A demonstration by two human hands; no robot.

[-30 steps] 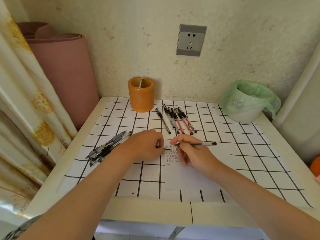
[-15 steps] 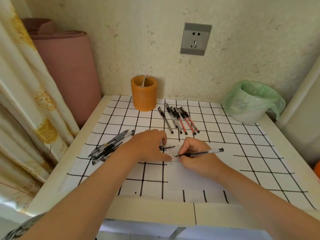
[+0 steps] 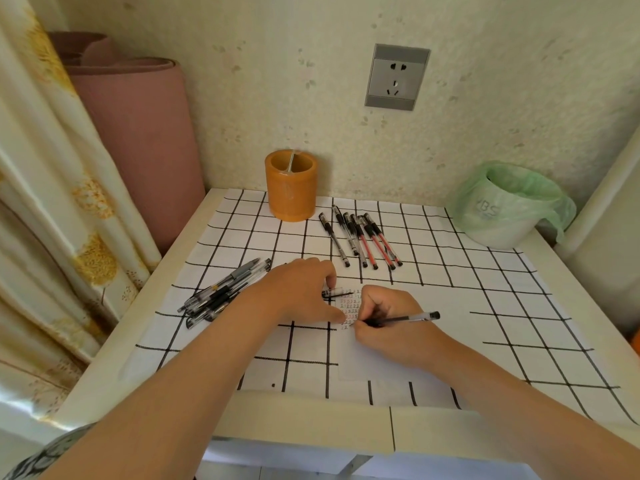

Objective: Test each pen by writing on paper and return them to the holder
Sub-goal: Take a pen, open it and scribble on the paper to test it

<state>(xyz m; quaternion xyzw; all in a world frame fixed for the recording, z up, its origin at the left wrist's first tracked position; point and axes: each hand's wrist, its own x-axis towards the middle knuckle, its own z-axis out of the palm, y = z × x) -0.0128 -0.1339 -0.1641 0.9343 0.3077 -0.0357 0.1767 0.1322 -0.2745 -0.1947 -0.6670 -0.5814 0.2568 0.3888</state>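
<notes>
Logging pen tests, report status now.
Right hand shut on pen, tip on paper. Left hand steadies sheet, pen cap at fingertips. Holder clear; nothing blocking.

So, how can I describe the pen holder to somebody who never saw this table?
Look at the wall socket; lower and to its left, the holder stands at the table's back edge. It is the only orange, upright cylinder there.
</notes>
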